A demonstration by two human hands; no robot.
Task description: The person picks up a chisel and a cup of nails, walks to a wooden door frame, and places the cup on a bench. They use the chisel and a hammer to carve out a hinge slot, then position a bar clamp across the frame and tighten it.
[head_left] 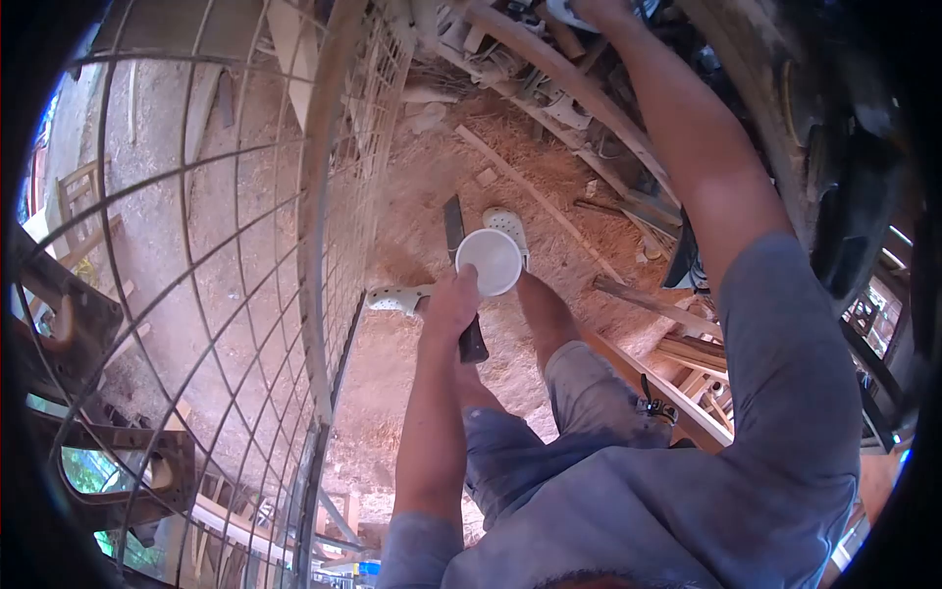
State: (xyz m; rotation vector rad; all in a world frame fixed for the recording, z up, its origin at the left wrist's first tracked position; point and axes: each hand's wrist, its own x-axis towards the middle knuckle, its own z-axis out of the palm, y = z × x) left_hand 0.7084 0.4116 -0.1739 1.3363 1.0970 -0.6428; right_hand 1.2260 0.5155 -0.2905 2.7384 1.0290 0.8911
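Note:
My left hand (453, 302) is closed, with its thumb over the rim of a white round tub (489, 262) seen from above. In the same grip is a long, flat, dark-bladed tool (454, 224); its black handle (473, 343) sticks out below the hand. My right arm stretches up to the top right, where my right hand (601, 10) reaches into the clutter at the frame's edge. A pale, whitish object (567, 14) shows beside that hand, partly cut off, and the fingers are mostly out of sight.
A wire mesh panel (319, 245) in a frame stands close on my left. Timber and metal scrap (549, 74) are piled ahead and to the right. A thin wooden strip (535, 196) lies on the reddish, dusty ground (422, 167) near my pale clogs (505, 224).

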